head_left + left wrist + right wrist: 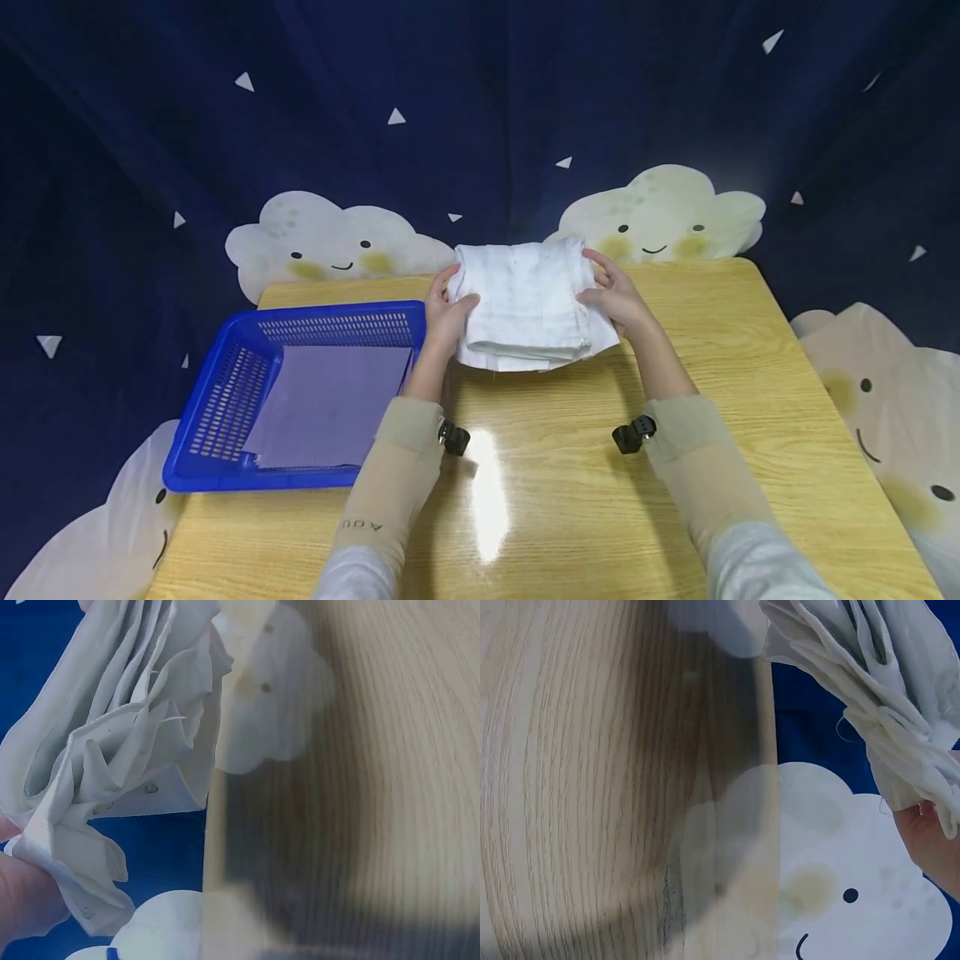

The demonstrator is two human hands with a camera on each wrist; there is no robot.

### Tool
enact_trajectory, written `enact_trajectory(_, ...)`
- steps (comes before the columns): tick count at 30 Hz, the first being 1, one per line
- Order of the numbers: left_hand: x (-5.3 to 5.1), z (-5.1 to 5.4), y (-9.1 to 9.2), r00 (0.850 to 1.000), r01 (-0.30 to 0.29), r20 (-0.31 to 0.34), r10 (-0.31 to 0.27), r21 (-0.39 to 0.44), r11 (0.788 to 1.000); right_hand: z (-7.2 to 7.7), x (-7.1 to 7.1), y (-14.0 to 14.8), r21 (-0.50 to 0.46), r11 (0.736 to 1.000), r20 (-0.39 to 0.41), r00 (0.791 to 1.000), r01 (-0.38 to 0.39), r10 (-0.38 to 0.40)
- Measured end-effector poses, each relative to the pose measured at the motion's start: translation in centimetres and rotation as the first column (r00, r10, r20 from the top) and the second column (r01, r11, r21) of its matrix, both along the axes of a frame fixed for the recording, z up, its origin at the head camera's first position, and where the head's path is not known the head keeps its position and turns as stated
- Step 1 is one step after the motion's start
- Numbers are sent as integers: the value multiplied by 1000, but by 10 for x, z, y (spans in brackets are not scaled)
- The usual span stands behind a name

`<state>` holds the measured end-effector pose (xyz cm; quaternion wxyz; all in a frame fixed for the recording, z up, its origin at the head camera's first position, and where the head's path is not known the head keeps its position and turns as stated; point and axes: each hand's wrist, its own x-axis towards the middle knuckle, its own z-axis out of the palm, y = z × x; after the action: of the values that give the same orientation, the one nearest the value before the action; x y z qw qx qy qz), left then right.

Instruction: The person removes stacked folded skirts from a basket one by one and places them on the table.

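Note:
A folded white cloth is held up over the far edge of the table, between both hands. My left hand grips its left side, thumb on the near face and fingers behind. On the other side my right hand pinches the cloth's right edge, with the thumb on top. In the left wrist view, the cloth shows several layers, with the left hand at its lower corner. The right wrist view shows the layered cloth with loose threads, and part of the right hand.
A blue plastic basket stands on the left of the wooden table. Inside it lie flat greyish-purple sheets. Behind the table hangs a dark blue curtain printed with clouds and triangles.

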<state>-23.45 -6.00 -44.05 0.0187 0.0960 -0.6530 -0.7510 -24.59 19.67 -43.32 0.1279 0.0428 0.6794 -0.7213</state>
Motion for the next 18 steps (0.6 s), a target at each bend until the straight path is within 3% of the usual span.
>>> enact_trajectory(10,-13,-16,7,1000,-23,1,23,-33,999,-12,-9,4,26,1000,-27,1000,4,-3)
enact_trajectory(18,-19,-27,13,999,-45,23,47,-64,997,-21,-14,5,105,994,-44,999,8,-3)
